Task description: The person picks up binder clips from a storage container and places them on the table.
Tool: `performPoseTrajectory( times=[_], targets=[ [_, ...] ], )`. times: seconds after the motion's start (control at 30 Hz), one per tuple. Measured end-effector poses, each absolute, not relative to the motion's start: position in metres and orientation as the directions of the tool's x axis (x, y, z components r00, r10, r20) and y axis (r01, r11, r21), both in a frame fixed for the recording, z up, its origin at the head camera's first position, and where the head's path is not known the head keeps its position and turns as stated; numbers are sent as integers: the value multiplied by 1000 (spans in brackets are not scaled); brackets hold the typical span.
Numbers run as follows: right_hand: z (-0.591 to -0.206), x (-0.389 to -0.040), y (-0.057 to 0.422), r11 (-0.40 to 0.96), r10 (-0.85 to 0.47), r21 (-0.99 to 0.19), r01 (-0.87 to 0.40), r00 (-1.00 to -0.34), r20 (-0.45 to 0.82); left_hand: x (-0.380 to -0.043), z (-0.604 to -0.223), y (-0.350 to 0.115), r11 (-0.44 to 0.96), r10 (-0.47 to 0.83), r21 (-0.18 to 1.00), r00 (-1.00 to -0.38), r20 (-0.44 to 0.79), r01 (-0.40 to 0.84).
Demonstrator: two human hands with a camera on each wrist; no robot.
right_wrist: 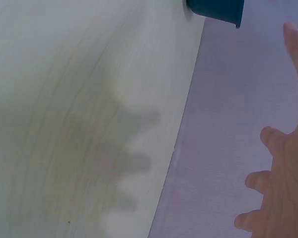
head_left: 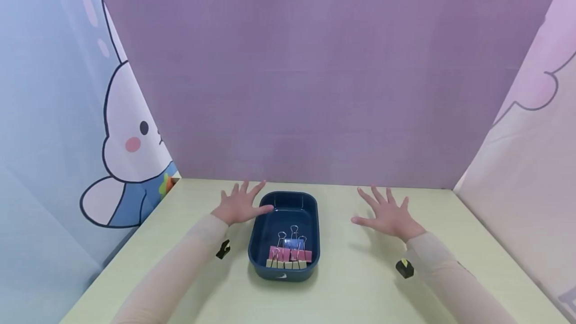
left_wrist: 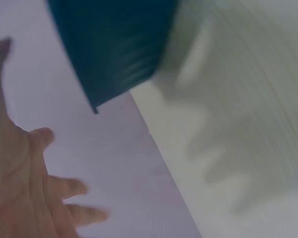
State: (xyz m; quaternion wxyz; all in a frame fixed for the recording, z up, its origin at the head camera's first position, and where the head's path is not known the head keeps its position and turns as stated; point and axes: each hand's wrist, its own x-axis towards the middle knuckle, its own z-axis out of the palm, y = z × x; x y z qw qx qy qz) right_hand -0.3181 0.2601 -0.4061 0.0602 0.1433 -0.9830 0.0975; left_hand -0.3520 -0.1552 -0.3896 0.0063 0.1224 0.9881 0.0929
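Note:
A dark blue tray (head_left: 284,275) with a small white mark on its front stands on the pale table. At its near end several binder clips lie in rows: cream ones (head_left: 295,265), pink ones (head_left: 280,253) and a blue one (head_left: 294,244), their wire handles pointing up. My left hand (head_left: 240,206) is spread just left of the tray, its thumb overlapping the tray's left rim in the head view. Well to the right of the tray hovers my right hand (head_left: 390,215), fingers spread and holding nothing. Both hands cast shadows on the table in the wrist views.
The pale wooden table (head_left: 351,284) ends at a purple backdrop (head_left: 315,89). A printed cartoon curtain (head_left: 130,164) hangs along the left side, and a pink and white one (head_left: 526,174) on the right. Small black devices (head_left: 404,268) sit at both wrists.

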Motion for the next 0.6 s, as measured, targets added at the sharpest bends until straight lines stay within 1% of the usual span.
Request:
performPoseTrajectory(
  times=[0.1, 0.17, 0.27, 0.4, 0.5, 0.6],
  targets=[
    [-405, -318, 261, 930, -298, -181, -321, -943, 146, -355, -386, -158, 936, 274, 231, -962, -13, 264],
    [-402, -319, 262, 921, -318, -192, -338, -939, 128, -357, -382, -160, 931, 279, 257, -959, -47, 258],
    [-399, -318, 263, 910, -337, -231, -344, -939, 68, -358, -379, -161, 929, 257, 303, -960, -111, 214],
    [-397, -317, 264, 910, -322, -280, -306, -946, -13, -357, -378, -162, 917, 220, 376, -956, -195, 135],
    [-398, -315, 263, 911, -316, -288, -295, -948, -27, -355, -379, -162, 865, 211, 497, -946, -247, 63],
    [-398, -314, 262, 908, -321, -293, -301, -947, -22, -353, -380, -163, 759, 213, 649, -918, -333, -59]
  ],
)
